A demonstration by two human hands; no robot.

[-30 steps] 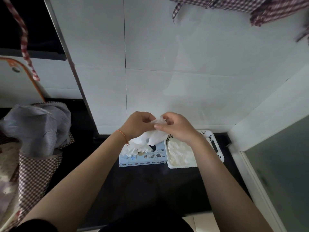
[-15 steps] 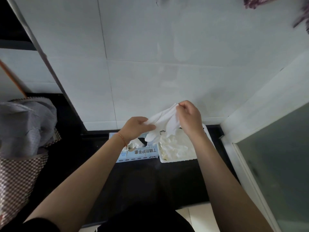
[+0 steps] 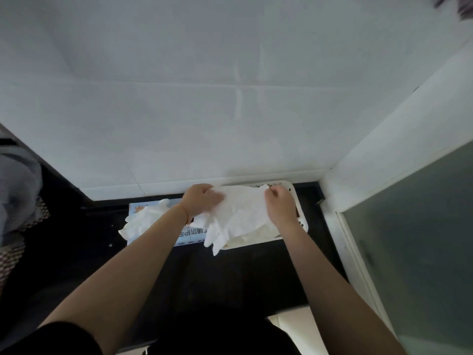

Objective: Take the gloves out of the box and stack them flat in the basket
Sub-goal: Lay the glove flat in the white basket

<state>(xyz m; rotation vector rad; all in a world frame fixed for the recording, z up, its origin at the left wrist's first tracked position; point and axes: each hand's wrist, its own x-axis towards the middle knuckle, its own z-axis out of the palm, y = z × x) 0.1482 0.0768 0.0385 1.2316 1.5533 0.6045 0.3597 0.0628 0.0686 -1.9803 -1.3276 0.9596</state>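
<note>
A white disposable glove [image 3: 240, 213] is stretched flat between my two hands over the white perforated basket [image 3: 303, 221]. My left hand [image 3: 201, 198] pinches its cuff at the left corner, and my right hand [image 3: 280, 203] pinches the right corner. The glove's fingers hang over the basket's front rim toward me. More gloves lie in the basket beneath it, mostly hidden. To the left sits the light blue glove box [image 3: 190, 234], partly covered by my left forearm, with another white glove [image 3: 143, 221] spilling out of its opening.
Everything rests on a dark countertop [image 3: 230, 278] against a white tiled wall [image 3: 230, 111]. A white frame with frosted glass [image 3: 409, 239] closes the right side. Grey cloth over a checked bag [image 3: 18, 190] sits at the far left.
Both hands carried the glove from above the box rightward and down over the basket, spreading it flat. The view tilted down and shifted right.
</note>
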